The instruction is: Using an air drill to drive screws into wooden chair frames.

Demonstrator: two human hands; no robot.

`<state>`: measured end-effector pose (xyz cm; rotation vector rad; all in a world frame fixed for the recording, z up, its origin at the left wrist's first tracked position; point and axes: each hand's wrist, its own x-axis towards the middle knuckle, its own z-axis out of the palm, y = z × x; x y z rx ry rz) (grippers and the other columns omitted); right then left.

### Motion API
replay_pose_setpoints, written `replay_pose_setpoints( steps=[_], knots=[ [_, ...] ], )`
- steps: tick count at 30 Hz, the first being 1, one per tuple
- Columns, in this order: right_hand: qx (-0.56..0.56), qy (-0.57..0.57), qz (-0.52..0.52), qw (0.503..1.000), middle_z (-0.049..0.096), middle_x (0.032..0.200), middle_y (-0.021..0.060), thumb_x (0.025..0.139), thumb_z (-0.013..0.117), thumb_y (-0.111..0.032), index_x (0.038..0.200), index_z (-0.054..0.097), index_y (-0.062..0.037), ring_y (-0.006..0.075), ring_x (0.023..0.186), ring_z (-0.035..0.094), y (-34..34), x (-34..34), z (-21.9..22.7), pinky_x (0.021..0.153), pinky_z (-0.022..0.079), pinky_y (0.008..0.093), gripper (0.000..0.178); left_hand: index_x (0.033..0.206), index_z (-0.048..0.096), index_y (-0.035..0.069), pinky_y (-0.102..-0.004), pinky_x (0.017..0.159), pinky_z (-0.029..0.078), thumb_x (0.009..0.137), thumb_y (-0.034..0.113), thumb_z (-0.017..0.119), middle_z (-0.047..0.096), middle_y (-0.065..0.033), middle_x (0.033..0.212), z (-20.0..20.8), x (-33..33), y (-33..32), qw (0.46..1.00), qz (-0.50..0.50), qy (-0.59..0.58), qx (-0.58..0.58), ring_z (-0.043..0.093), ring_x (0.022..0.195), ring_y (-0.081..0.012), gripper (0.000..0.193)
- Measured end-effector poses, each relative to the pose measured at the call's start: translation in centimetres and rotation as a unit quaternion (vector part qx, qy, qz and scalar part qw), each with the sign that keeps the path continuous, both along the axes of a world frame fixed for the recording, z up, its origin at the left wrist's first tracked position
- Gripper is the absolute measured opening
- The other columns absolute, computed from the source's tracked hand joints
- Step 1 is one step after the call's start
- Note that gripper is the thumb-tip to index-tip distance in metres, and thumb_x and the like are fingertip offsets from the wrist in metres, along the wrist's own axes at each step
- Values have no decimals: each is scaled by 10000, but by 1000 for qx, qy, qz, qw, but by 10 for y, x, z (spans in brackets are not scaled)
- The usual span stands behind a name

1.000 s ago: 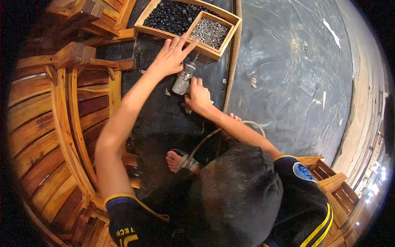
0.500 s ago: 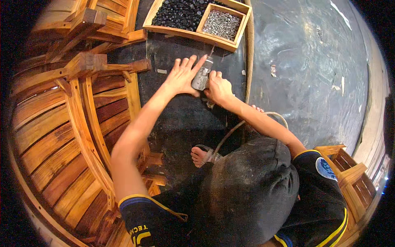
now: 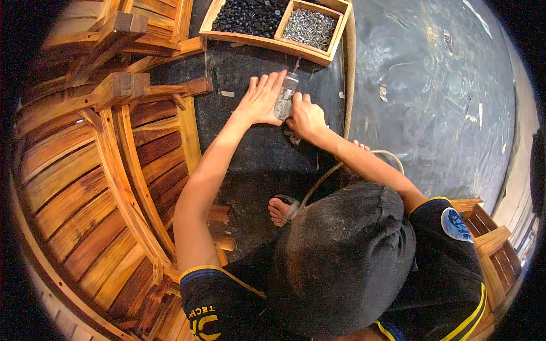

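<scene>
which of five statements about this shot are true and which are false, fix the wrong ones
1. The right grip is closed on the power driver. True.
2. The left grip is spread open. True.
3. The driver's bit points toward the wooden tray. True.
4. The silvery fasteners fill the tray's left end. False: they lie in a small box at its right end.
5. The head covering is bright yellow. False: it is black.
</scene>
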<state>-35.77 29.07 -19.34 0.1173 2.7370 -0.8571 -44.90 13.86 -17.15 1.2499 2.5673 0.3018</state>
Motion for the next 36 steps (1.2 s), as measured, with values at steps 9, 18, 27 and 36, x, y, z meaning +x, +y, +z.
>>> replay_pose_setpoints(
  steps=[9, 18, 27, 36],
  knots=[
    [8, 23, -15, 1000, 596, 957, 255, 723, 751, -202, 1034, 460, 31, 402, 722, 675, 3, 1, -7, 610, 576, 454, 485, 1458, 243, -23, -463, 968, 332, 437, 398, 844, 428, -200, 1342, 0, -5, 8, 1000, -19, 11, -1, 457, 1153, -354, 1257],
    [-9, 0, -6, 1000, 569, 1027, 244, 671, 799, -193, 1090, 415, 4, 411, 815, 659, -5, -2, -8, 664, 564, 473, 602, 1454, 291, -6, -480, 970, 322, 550, 663, 772, 428, -192, 1336, 21, -7, -5, 1000, -3, -7, -8, 434, 1176, -355, 1223],
    [-21, -63, 2, 998, 580, 1030, 230, 655, 801, -155, 1113, 401, -8, 399, 795, 670, 8, 0, 3, 643, 568, 463, 626, 1268, 520, 68, -440, 871, 361, 743, 371, 748, 474, -144, 1181, 52, -82, 51, 981, 70, 167, 62, 464, 1035, -303, 648],
    [-89, -125, 62, 986, 637, 947, 238, 603, 744, -96, 1087, 496, -1, 432, 866, 641, 48, -17, 18, 752, 534, 492, 552, 925, 680, 67, -368, 837, 377, 751, 428, 713, 575, -16, 1160, 19, -106, 51, 977, -32, 200, 60, 488, 957, -203, 402]
  ],
)
